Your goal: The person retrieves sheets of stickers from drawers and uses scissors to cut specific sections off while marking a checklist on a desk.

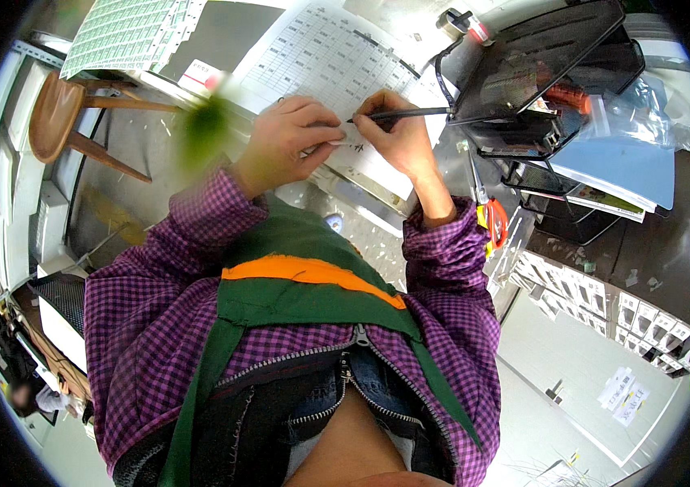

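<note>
My right hand [402,142] holds a black pen [426,112], its tip pointing left toward my other hand. My left hand [292,134] is curled closed, its fingertips close to the pen's tip. A bit of something white shows between those fingers, too small to name. Beneath both hands lies white paper [373,166] with a few dark marks. Beyond them a large printed grid sheet [325,61] spreads over the table.
Black mesh trays [515,89] with papers stand at right, beside orange-handled scissors [495,223]. A blue folder [621,166] sticks out there. Green printed sheets [130,32] lie far left, above a wooden stool [57,122]. A blurred green shape [205,130] hangs near my left wrist.
</note>
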### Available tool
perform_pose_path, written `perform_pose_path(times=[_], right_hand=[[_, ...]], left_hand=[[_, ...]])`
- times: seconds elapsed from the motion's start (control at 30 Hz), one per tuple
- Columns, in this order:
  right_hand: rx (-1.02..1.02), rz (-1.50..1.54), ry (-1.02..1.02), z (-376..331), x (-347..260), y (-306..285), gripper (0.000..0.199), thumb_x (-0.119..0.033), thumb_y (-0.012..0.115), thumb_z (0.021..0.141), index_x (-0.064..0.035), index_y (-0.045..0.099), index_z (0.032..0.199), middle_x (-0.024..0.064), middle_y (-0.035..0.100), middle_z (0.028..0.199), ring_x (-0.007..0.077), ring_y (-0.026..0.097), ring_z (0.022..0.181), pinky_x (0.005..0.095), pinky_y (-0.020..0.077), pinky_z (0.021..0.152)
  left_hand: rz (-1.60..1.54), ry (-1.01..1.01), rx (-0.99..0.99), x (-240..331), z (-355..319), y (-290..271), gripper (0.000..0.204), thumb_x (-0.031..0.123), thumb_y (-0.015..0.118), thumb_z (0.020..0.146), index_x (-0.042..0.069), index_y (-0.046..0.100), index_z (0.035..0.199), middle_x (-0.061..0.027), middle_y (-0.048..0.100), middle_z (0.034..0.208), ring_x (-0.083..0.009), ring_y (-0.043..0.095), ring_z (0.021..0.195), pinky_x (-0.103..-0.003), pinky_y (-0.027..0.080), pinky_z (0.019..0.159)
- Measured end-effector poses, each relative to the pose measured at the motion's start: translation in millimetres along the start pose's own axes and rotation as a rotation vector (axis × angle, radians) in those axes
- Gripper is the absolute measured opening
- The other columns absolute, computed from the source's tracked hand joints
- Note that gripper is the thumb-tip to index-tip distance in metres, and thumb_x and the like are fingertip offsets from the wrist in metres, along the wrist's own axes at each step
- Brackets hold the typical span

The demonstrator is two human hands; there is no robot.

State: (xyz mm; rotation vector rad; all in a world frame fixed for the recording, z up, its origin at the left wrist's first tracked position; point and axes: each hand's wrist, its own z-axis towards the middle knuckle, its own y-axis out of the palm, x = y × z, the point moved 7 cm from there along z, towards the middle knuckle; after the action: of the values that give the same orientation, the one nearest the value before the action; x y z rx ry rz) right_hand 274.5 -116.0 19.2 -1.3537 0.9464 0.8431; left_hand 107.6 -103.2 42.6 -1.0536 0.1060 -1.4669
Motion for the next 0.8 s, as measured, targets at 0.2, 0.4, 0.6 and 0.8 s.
perform_pose_path(times=[0.2, 0.4, 0.6, 0.8], right_hand=[[0.031, 0.029, -0.039, 0.2, 4.0, -1.9, 0.011, -0.008, 0.068, 0.077, -0.0015, 0.062, 0.083, 0.0021, 0.058, 0.069, 0.0088, 0.051, 0.065, 0.0257, 0.0432, 0.059], [-0.105, -0.047, 0.005, 2.2, 4.4, -0.8, 0.009, -0.005, 0.066, 0.081, -0.0007, 0.06, 0.085, -0.0002, 0.058, 0.075, 0.0063, 0.052, 0.072, 0.0221, 0.0425, 0.064], [-0.046, -0.027, -0.003, 1.1, 2.4, -1.4, 0.009, -0.005, 0.066, 0.081, -0.0007, 0.059, 0.085, -0.0005, 0.058, 0.076, 0.0065, 0.052, 0.072, 0.0216, 0.0424, 0.065], [-0.052, -0.042, -0.009, 1.7, 5.9, -1.6, 0.01, -0.006, 0.066, 0.082, 0.0, 0.059, 0.086, 0.0, 0.058, 0.077, 0.0067, 0.052, 0.073, 0.0217, 0.0424, 0.066]], left_hand=[[-0.013, -0.002, -0.013, 0.0, 0.0, 0.1, 0.022, 0.005, 0.074, 0.067, 0.009, 0.072, 0.089, -0.0058, 0.065, 0.095, -0.0263, 0.062, 0.092, -0.038, 0.051, 0.079], [-0.021, 0.0, -0.011, -1.1, -0.6, 0.8, 0.022, 0.005, 0.074, 0.068, 0.01, 0.072, 0.089, -0.0057, 0.065, 0.094, -0.0258, 0.062, 0.092, -0.038, 0.051, 0.078], [-0.012, -0.006, -0.019, -1.7, -0.2, 2.2, 0.022, 0.004, 0.074, 0.067, 0.01, 0.072, 0.088, -0.0052, 0.064, 0.092, -0.0248, 0.062, 0.089, -0.037, 0.051, 0.076], [-0.008, -0.003, 0.005, -0.9, -0.1, 2.0, 0.021, 0.005, 0.075, 0.066, 0.01, 0.072, 0.087, -0.0048, 0.065, 0.092, -0.0244, 0.062, 0.088, -0.036, 0.052, 0.075]])
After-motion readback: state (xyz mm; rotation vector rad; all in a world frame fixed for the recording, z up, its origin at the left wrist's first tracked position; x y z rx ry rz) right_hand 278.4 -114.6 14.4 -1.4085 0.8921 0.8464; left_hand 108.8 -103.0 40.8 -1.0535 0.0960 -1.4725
